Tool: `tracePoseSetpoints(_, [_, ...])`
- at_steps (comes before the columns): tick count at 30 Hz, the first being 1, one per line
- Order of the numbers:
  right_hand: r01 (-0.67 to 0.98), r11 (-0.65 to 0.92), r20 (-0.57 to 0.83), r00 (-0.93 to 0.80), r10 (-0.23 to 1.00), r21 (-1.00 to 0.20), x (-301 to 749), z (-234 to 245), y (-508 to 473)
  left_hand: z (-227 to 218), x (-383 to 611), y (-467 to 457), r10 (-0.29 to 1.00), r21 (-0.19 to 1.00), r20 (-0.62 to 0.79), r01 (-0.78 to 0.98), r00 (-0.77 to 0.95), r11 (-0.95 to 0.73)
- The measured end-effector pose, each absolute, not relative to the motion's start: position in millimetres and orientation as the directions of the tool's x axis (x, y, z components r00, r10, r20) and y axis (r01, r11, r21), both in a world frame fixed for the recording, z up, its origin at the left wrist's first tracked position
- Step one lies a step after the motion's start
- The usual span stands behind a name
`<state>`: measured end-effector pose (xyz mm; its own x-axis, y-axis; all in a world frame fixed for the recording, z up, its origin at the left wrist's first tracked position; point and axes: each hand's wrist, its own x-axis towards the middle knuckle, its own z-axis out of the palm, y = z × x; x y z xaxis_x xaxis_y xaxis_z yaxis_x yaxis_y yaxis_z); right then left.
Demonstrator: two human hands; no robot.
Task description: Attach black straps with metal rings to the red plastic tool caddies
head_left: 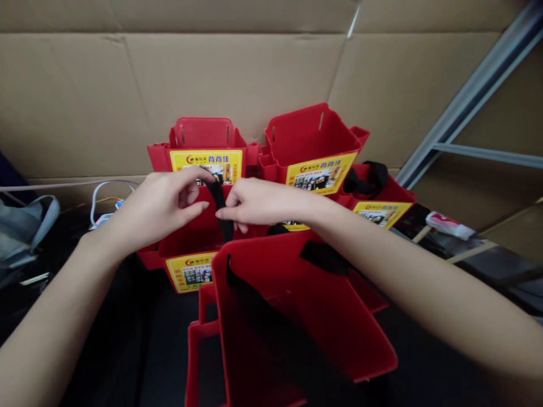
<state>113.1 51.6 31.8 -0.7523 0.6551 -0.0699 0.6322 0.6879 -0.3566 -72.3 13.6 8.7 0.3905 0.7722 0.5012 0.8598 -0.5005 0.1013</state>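
A red plastic bin (339, 294) lies tilted in front of me. A black webbing strap (225, 226) passes through a slot near its upper edge, and a wide stretch of it runs down inside the bin. My right hand (250, 203) pinches the strap just beyond that edge. Beside it, my left hand (173, 195) has thumb and forefinger apart, with the forefinger's tip at the strap's upper end. Another black strap (324, 257) end pokes through the bin's right side, partly behind my right forearm.
Several similar red bins with yellow labels stand behind, including one at back left (203, 133) and one at back right (305, 135). Cardboard (233, 73) walls the back. A metal frame (470, 96) slants at right. A clear plastic bag (25, 226) lies at left.
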Motion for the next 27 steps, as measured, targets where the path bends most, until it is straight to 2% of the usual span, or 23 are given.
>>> tracePoseSetpoints(2, [0.637,0.67,-0.029,-0.733,0.68,-0.382,115.0,33.8,56.9,10.0,-72.2,9.8,0.71,0.114,0.431,0.748,0.556,-0.654])
tracePoseSetpoints(5, [0.647,0.637,-0.02,-0.708,0.706,-0.42,116.6,33.0,63.6,6.4,-68.9,9.7,0.638,0.222,0.279,0.598,0.718,-0.77])
tracePoseSetpoints(10, [0.637,0.591,-0.038,-0.695,0.718,-0.496,113.9,26.9,64.3,-3.3,-62.2,20.2,0.585,0.308,0.309,0.503,0.75,-0.807])
tracePoseSetpoints(15, [0.632,0.604,-0.063,-0.714,0.697,-0.486,127.1,30.8,58.3,-3.1,-62.1,21.2,0.563,0.346,0.24,0.472,0.791,-0.81])
tracePoseSetpoints(18, [0.601,0.668,-0.172,-0.786,0.594,-0.439,148.2,34.9,47.8,-3.0,-64.1,22.4,0.623,0.251,0.273,0.571,0.733,-0.782])
tracePoseSetpoints(20, [0.556,0.721,-0.219,-0.83,0.513,-0.414,161.1,33.6,39.5,-5.2,-65.6,27.1,0.697,0.162,0.346,0.692,0.628,-0.704])
tracePoseSetpoints(24, [0.469,0.787,-0.135,-0.88,0.456,-0.401,172.8,24.1,28.5,-12.3,-71.6,41.2,0.786,0.11,0.531,0.894,0.316,-0.434])
tracePoseSetpoints(27, [0.476,0.803,-0.099,-0.875,0.474,-0.36,173.7,19.7,25.3,-11.5,-78.4,43.2,0.831,0.114,0.466,0.91,0.304,-0.397])
